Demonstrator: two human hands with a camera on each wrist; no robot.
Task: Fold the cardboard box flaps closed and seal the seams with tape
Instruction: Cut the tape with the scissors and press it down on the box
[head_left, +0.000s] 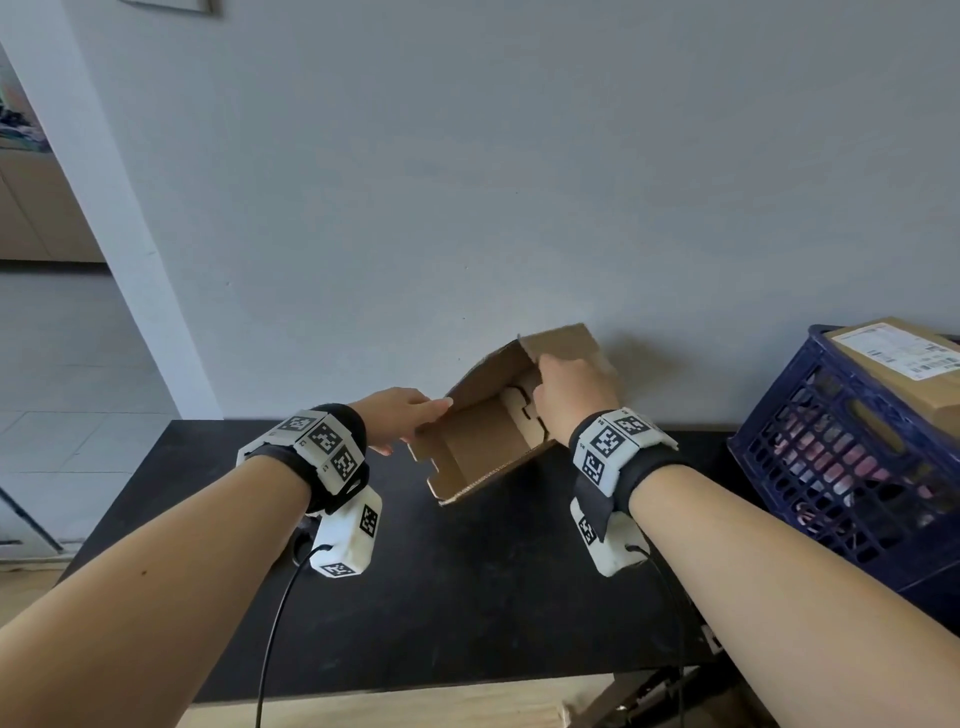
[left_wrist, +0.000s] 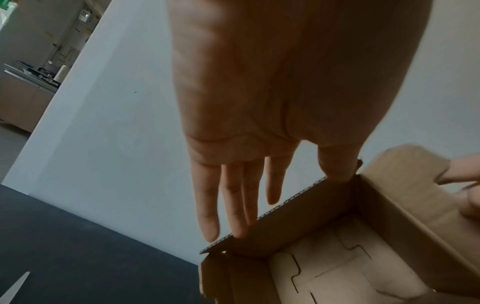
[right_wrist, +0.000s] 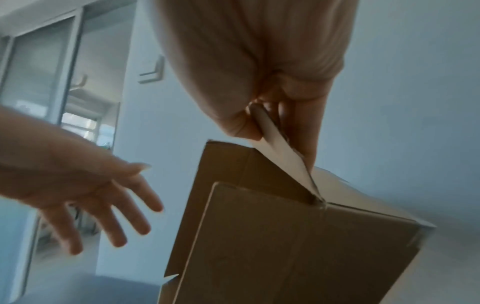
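Box (head_left: 493, 431) held tilted above the tabletop (head_left: 467, 597), open mouth toward the person, interlocked bottom showing inside. Right hand (head_left: 569, 397) pinches a flap at the box's 1 o'clock side. Left hand (head_left: 400, 418) flat, fingers straight, touching the edge at 9 o'clock. Flaps unfolded; no tape in view. Crate (head_left: 852, 467) with a parcel at 3 o'clock. Risk: one-flap pinch carries the whole box; a hard push from the left could twist it loose or crease the flap.
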